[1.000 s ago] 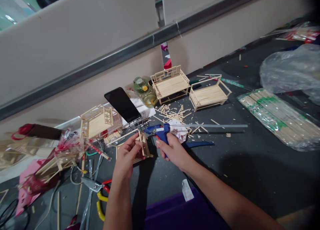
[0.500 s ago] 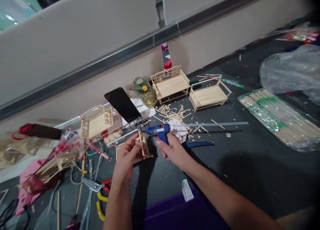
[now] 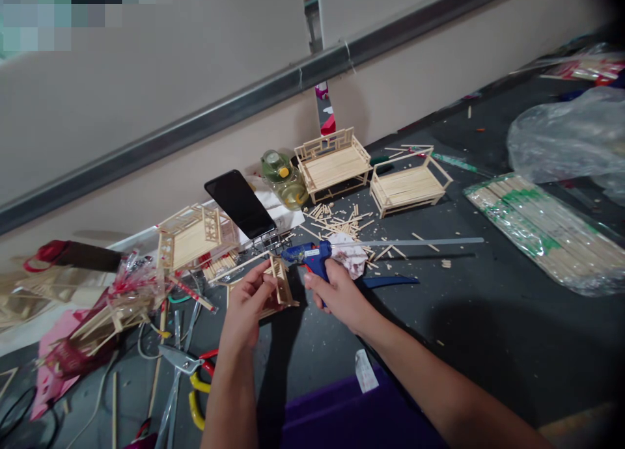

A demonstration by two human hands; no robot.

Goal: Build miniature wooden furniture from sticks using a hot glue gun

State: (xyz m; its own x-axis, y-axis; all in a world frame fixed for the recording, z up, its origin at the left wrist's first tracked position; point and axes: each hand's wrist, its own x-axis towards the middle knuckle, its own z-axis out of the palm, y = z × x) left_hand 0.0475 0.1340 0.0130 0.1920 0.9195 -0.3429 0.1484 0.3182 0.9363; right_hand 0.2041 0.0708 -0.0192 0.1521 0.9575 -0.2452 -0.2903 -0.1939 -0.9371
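My right hand (image 3: 334, 285) is wrapped round the handle of a blue glue gun (image 3: 318, 259), with a long clear glue stick (image 3: 415, 243) jutting from its back end. The gun's nozzle points left, right by the top corner of a small wooden-stick furniture model (image 3: 283, 285). My left hand (image 3: 251, 299) grips that model, thumb and fingers closed on its frame and covering part of it. Just beyond the hands, a black phone (image 3: 240, 203) leans on a wire stand.
Finished-looking stick models (image 3: 334, 166) stand at the back, near a green bottle (image 3: 284, 179) and loose stick pieces (image 3: 342, 222). Yellow-and-red-handled cutters (image 3: 198, 384) lie left of my forearm. A plastic-wrapped stick bundle (image 3: 541, 231) lies right. A purple cloth (image 3: 351, 416) is in front.
The glue gun has shifted slightly left, bringing its nozzle closer to the model's corner. My left hand and the model stay nearly still.
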